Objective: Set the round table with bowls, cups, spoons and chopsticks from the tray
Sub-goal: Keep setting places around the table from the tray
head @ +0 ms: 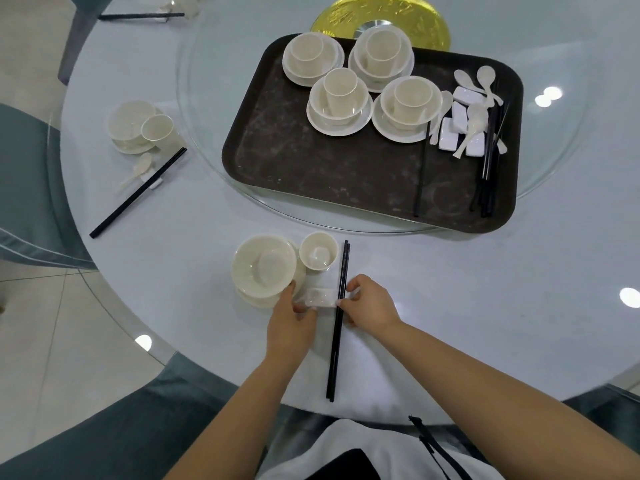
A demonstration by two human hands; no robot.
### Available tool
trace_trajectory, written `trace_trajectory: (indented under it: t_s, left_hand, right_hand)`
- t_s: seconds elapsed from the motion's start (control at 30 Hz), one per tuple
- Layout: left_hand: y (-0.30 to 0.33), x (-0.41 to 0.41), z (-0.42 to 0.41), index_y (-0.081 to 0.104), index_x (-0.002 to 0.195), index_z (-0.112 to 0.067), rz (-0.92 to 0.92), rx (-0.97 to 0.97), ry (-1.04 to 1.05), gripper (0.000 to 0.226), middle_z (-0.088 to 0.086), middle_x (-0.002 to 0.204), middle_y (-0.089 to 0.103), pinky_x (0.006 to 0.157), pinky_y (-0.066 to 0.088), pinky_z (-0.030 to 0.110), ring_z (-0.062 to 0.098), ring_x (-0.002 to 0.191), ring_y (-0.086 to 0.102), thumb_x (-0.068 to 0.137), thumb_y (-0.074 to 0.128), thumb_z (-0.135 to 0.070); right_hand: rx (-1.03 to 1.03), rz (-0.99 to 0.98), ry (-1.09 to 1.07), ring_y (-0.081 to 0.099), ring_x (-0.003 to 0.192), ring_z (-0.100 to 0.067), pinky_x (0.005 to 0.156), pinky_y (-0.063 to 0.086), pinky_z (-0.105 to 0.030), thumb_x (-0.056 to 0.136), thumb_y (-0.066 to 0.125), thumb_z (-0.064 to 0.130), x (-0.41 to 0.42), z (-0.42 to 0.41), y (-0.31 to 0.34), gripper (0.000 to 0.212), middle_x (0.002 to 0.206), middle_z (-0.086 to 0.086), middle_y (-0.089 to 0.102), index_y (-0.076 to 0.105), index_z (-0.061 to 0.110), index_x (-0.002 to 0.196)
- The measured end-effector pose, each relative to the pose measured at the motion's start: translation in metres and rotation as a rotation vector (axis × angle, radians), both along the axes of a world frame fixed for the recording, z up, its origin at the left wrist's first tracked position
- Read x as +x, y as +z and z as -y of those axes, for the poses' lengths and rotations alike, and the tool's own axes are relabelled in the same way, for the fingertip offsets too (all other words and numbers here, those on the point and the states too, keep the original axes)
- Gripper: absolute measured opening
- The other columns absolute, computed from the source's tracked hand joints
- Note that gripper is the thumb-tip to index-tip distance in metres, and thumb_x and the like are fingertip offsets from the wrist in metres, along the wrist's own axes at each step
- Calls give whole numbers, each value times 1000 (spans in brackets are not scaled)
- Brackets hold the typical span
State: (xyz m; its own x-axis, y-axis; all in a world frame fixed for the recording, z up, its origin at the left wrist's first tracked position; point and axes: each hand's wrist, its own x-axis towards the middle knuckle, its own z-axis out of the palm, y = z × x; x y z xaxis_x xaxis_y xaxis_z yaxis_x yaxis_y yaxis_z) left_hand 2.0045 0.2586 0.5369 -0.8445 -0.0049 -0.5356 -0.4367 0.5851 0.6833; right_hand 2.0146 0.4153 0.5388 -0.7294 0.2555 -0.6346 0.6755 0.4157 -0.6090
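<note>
The left hand (291, 315) and the right hand (369, 301) meet at the place setting nearest to the person. The left hand has its fingers curled around the left end of a small white rest (320, 297). The right hand pinches the pair of black chopsticks (337, 320) just where they cross the right end of this rest; its fingers are bent, not spread. I judge that the person is adjusting the chopsticks on the rest.

Just beside the hands, on the worktop (450, 289), stand a bowl on a saucer (265, 268) and a cup (318, 251). I see no spoon at this setting, so it seems not yet complete.

Further to the left lies a second setting (138, 128) with bowl, cup, spoon and chopsticks; it looks finished. At the far top-left edge another pair of chopsticks (142, 16) is visible.

On the dark tray (311, 168), which sits on the glass turntable (207, 133), remain four bowl sets with a cup in each (356, 84), some spoons and white rests (464, 112), and several chopsticks (488, 168). So roughly four settings are left to lay.
</note>
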Motion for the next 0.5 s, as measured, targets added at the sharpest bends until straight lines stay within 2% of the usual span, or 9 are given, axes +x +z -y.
trace_trajectory:
  t_s: [0.1,0.23,0.33,0.5]
  left_hand:
    - [0,-7,6,43,139,-26,-22,-35,-5,51,-5,87,57,64,39,18,5,79,55,91,58,-22]
    - [2,-11,12,45,139,-23,-38,-86,-51,48,0,101,57,72,41,24,11,85,56,93,55,-21]
    - [6,-7,12,46,136,-25,-61,-96,-48,44,-1,105,56,74,42,26,12,88,56,94,53,-18]
    - [8,14,3,46,112,-25,-66,-125,-103,21,-9,87,57,65,45,23,10,80,60,93,53,-18]
  right_hand:
    - [-6,9,-7,66,87,-28,81,55,-42,84,67,18,0,-3,0,21,92,-8,66,52,18,99]
    - [-8,5,-2,66,88,-30,82,55,-46,84,68,18,0,-8,0,23,92,-8,64,54,14,102]
    - [8,-9,13,66,84,-30,80,55,-44,84,69,19,2,-12,-1,23,86,-5,62,54,13,102]
    - [42,-27,46,64,76,-27,73,53,-35,85,70,23,5,-16,-2,27,79,-2,60,54,16,105]
